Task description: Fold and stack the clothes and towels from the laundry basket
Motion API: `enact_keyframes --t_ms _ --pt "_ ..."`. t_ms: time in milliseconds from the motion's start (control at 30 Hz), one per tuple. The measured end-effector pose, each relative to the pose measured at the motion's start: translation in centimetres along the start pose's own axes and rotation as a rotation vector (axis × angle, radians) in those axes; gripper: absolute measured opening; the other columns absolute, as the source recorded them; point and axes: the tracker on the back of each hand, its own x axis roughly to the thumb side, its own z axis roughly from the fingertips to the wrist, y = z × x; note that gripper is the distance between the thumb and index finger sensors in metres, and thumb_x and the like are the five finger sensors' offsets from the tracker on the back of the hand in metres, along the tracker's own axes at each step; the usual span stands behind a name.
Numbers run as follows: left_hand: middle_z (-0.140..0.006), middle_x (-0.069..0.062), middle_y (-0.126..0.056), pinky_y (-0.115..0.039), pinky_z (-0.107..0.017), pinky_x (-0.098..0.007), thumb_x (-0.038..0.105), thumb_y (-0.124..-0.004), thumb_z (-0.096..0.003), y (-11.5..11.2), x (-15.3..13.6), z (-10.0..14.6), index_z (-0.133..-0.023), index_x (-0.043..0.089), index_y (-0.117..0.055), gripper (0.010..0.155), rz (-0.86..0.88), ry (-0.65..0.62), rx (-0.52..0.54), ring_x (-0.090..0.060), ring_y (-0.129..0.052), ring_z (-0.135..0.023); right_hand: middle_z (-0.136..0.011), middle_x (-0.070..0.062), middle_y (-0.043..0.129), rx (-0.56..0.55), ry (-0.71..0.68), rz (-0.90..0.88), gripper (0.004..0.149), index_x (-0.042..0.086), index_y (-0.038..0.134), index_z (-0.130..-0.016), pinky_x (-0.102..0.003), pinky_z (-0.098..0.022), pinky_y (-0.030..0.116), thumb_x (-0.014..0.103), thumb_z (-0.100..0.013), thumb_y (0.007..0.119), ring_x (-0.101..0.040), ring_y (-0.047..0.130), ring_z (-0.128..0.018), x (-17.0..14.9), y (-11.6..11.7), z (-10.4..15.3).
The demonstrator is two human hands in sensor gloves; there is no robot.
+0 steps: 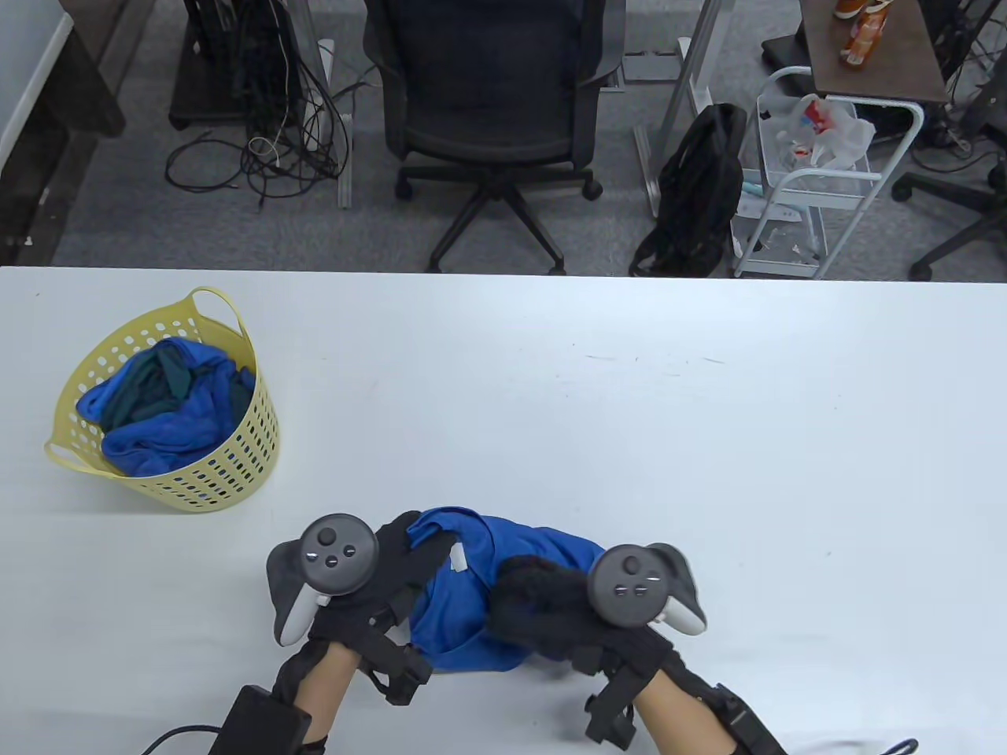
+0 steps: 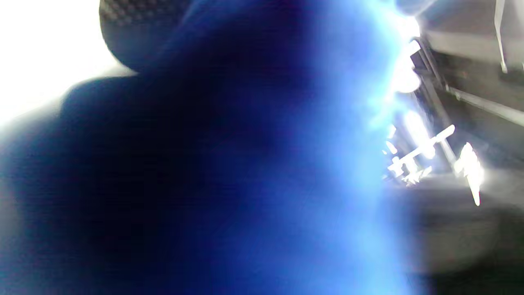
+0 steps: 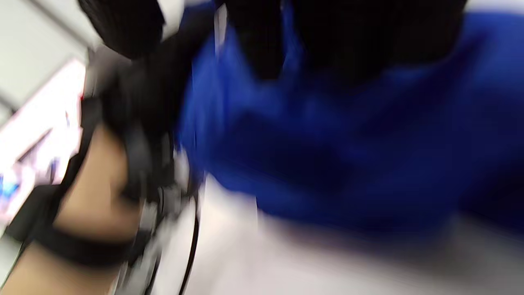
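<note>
A blue garment [image 1: 480, 598] with a small white label lies bunched on the white table [image 1: 629, 440] near the front edge. My left hand [image 1: 393, 566] grips its left side and my right hand [image 1: 535, 605] grips its right side, fingers curled into the cloth. In the left wrist view the blue garment [image 2: 245, 172] fills the frame, blurred. The right wrist view shows the blue garment [image 3: 348, 155] under dark gloved fingers [image 3: 262, 45], with my left forearm [image 3: 94, 176] beside it. A yellow perforated laundry basket [image 1: 236, 464] at the left holds more blue and dark green cloth [image 1: 157, 401].
Beyond the table's far edge stand a black office chair [image 1: 488, 102], a black backpack [image 1: 700, 189] and a white wire cart [image 1: 818, 181]. Cables lie on the floor at the back left.
</note>
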Motion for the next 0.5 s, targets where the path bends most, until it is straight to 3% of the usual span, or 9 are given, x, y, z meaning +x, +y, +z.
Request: enact_keyframes --t_ms 33,133,167,200,267,300,400,467,500 --pt "-0.062 -0.005 -0.104 -0.094 -0.037 -0.033 0.056 -0.061 -0.0672 -0.2 -0.4 -0.2 -0.086 0.012 -0.078 0.051 0.144 0.029 -0.068 -0.01 -0.107 -0.04 -0.112 -0.051 0.005 0.122 0.009 0.089 0.108 -0.017 0.019 -0.118 -0.085 -0.064 0.04 0.065 -0.06 0.061 -0.078 0.028 -0.096 0.0 1.5 -0.8" --pt "-0.072 -0.011 -0.1 -0.095 -0.044 -0.035 0.053 -0.059 -0.0676 -1.2 -1.2 -0.7 -0.092 0.007 -0.071 0.053 0.413 0.011 -0.2 -0.015 -0.109 -0.052 -0.102 -0.052 -0.011 0.06 -0.001 0.209 0.12 -0.019 -0.005 -0.107 -0.086 -0.063 0.033 0.063 -0.056 0.066 -0.078 0.013 -0.093 -0.3 3.3 -1.8" --pt "-0.075 -0.011 -0.099 -0.094 -0.046 -0.035 0.053 -0.058 -0.0678 -1.3 -1.3 -0.8 -0.094 0.007 -0.069 0.054 0.455 0.006 -0.216 -0.015 -0.109 -0.055 -0.106 -0.051 -0.004 -0.064 0.033 0.237 0.11 -0.016 0.002 -0.11 -0.084 -0.064 0.038 0.056 -0.06 0.068 -0.076 0.02 -0.095 -0.4 3.1 -1.6" --pt "-0.077 -0.013 -0.098 -0.093 -0.048 -0.038 0.052 -0.057 -0.0677 -1.2 -1.3 -0.9 -0.095 0.006 -0.067 0.054 0.501 -0.005 -0.225 -0.017 -0.108 -0.058 -0.112 -0.048 0.013 -0.293 0.06 0.244 0.093 -0.011 0.018 -0.115 -0.081 -0.064 0.046 0.045 -0.063 0.07 -0.071 0.035 -0.098 -0.8 2.3 -1.1" --pt "-0.08 -0.014 -0.095 -0.09 -0.051 -0.043 0.051 -0.058 -0.0672 -0.3 -1.4 -0.9 -0.097 0.006 -0.064 0.054 0.483 -0.018 -0.207 -0.02 -0.104 -0.061 -0.113 -0.038 0.044 -0.517 0.027 0.127 0.055 0.003 0.058 -0.11 -0.075 -0.063 0.056 0.032 -0.064 0.068 -0.06 0.058 -0.097 -1.9 0.1 0.1" --pt "-0.081 -0.014 -0.094 -0.088 -0.052 -0.044 0.051 -0.059 -0.0671 0.2 -1.6 -0.9 -0.097 0.006 -0.064 0.054 0.46 -0.014 -0.183 -0.021 -0.103 -0.063 -0.113 -0.036 0.048 -0.55 0.026 0.028 0.046 0.006 0.064 -0.106 -0.074 -0.064 0.057 0.028 -0.066 0.066 -0.059 0.06 -0.097 -2.5 -1.0 0.8" --pt "-0.09 -0.015 -0.09 -0.082 -0.058 -0.053 0.053 -0.067 -0.0657 1.8 -2.4 -0.9 -0.096 0.012 -0.069 0.051 0.343 0.02 -0.101 -0.031 -0.098 -0.074 -0.112 -0.036 0.053 -0.66 0.01 -0.308 0.04 0.007 0.07 -0.101 -0.073 -0.064 0.058 0.025 -0.066 0.066 -0.058 0.064 -0.095 -4.4 -4.0 2.6" --pt "-0.103 -0.022 -0.079 -0.074 -0.064 -0.062 0.055 -0.073 -0.0645 2.6 -3.0 -1.1 -0.091 0.014 -0.076 0.049 0.262 0.015 -0.126 -0.044 -0.087 -0.087 -0.105 -0.031 0.068 -0.701 -0.002 -0.494 0.039 0.003 0.069 -0.1 -0.062 -0.063 0.072 0.021 -0.065 0.066 -0.047 0.083 -0.084 -6.3 -5.7 3.8" --pt "-0.108 -0.027 -0.075 -0.073 -0.066 -0.063 0.056 -0.076 -0.0631 2.9 -3.2 -1.2 -0.085 0.014 -0.079 0.048 0.225 0.003 -0.12 -0.047 -0.085 -0.091 -0.099 -0.029 0.074 -0.699 0.018 -0.55 0.039 0.003 0.069 -0.1 -0.054 -0.056 0.081 0.02 -0.065 0.067 -0.034 0.094 -0.072 -7.0 -6.0 4.1"
